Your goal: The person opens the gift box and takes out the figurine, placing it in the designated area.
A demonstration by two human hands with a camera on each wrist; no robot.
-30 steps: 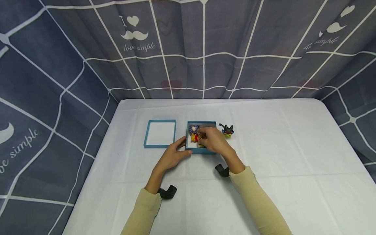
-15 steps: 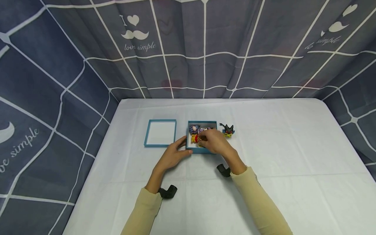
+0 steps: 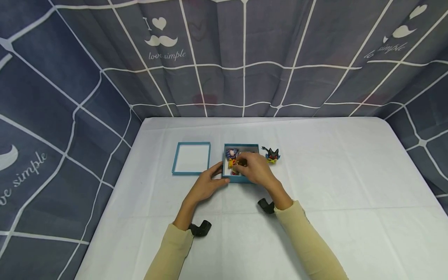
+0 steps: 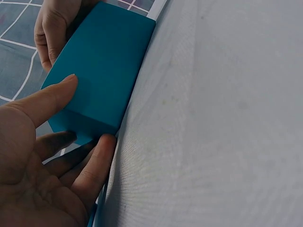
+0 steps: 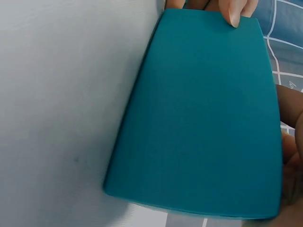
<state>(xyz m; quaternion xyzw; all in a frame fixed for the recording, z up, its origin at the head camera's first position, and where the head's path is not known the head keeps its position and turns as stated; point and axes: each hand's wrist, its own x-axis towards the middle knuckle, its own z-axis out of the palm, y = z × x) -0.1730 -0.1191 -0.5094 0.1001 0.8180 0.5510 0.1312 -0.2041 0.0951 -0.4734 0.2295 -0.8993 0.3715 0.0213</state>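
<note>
With twelve at the far edge in the head view, the teal box (image 3: 239, 179) sits open side up on the white bench (image 3: 332, 163). Inside it, a blue-and-purple figure (image 3: 231, 153) lies at ten o'clock, with a yellow-and-red figure (image 3: 230, 163) just to its six o'clock side; the right hand hides other contents. A shallow blue-rimmed lid (image 3: 185, 173) rests at nine o'clock, apart from the box.

The left hand (image 3: 207, 184) comes in from seven, its grip wide: thumb against the near wall, fingers along the nine o'clock wall. The right hand (image 3: 257, 168) reaches in from five, fingers bent down among the figures; I cannot tell whether its grip holds one.

The box's side walls run twelve to six. At three o'clock outside, a black-eared figure (image 3: 272, 155) points its ears toward twelve.
</note>
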